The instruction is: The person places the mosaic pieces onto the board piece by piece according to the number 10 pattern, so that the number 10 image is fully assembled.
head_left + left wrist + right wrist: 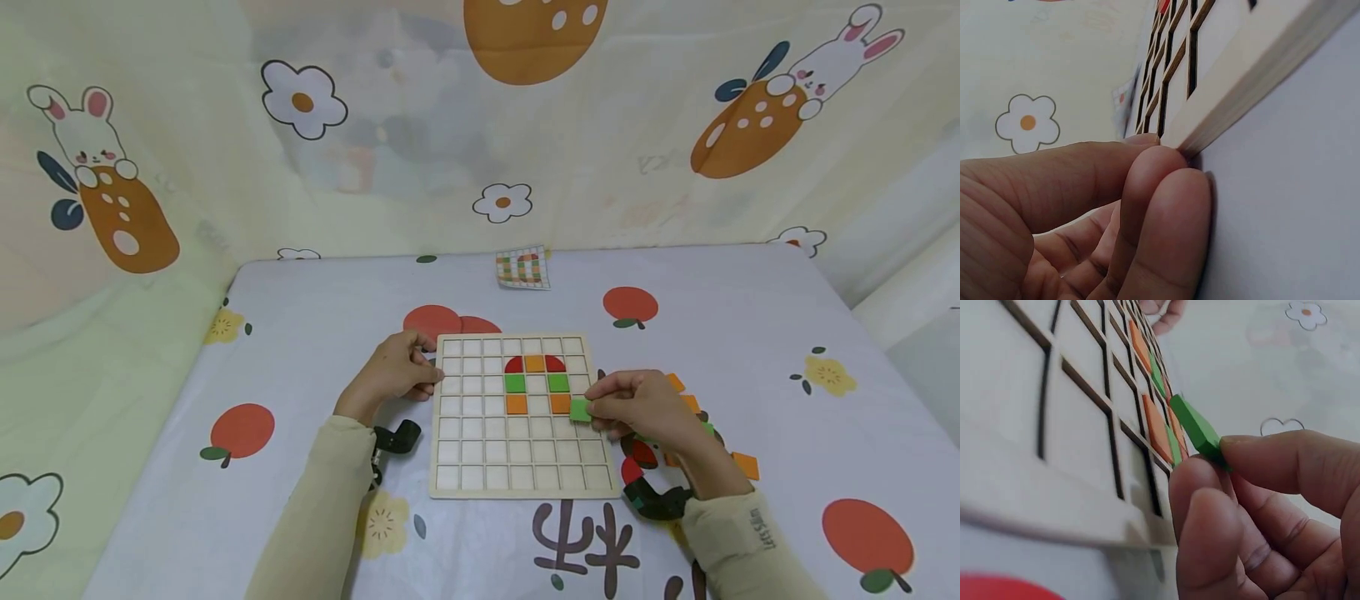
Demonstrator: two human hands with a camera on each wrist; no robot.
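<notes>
One green tile [579, 410] is pinched in your right hand [651, 410], near the right edge of the grid board [473, 429]. Your left hand [392, 371] grips its left edge.

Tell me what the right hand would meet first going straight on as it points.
Leading with the pinched green tile, the right hand would probably meet the nearby orange tile on the board; height is unclear, so it might pass above.

The grid board [472, 429] lies on the table [315, 325], card [522, 269] behind it, loose tiles [745, 466] right of it.
</notes>
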